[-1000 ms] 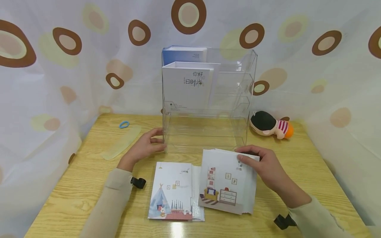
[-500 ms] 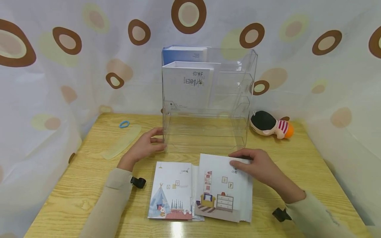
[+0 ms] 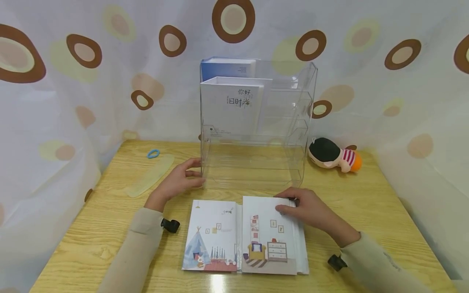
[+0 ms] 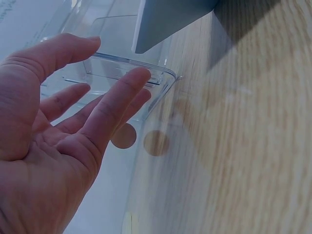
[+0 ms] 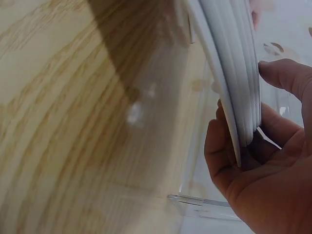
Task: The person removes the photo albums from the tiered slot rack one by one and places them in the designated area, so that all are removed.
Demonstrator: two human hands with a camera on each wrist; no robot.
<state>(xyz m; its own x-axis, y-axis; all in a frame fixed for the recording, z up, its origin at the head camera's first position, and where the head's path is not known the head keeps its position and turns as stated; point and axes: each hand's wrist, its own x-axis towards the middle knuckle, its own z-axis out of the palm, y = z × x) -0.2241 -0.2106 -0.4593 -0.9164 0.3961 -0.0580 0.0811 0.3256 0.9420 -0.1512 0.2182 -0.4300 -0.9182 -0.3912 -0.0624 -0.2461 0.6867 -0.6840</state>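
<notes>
My right hand [image 3: 307,208] grips a small stack of white notebooks [image 3: 269,260] by its upper right corner, thumb on the front cover. That cover shows a yellow armchair and a drawer chest; in the right wrist view several page edges [image 5: 239,63] fan between thumb and fingers. Left of it lies another notebook [image 3: 212,228] with a blue tent on its cover, on top of others whose edges peek out. My left hand [image 3: 179,181] is at the lower left side of a clear acrylic rack [image 3: 253,162]; its fingers [image 4: 114,105] are extended and loosely spread.
White notebooks [image 3: 227,110] and a blue-covered one [image 3: 223,70] stand in the rack's upper left tiers. A plush doll [image 3: 331,154] lies right of the rack. On the left are a blue ring [image 3: 153,154] and a pale translucent strip [image 3: 152,177]. Patterned cloth hangs behind.
My right hand has moved left and down toward me with the notebooks, straightening them beside the tent notebook's stack. The left hand has stayed at the rack.
</notes>
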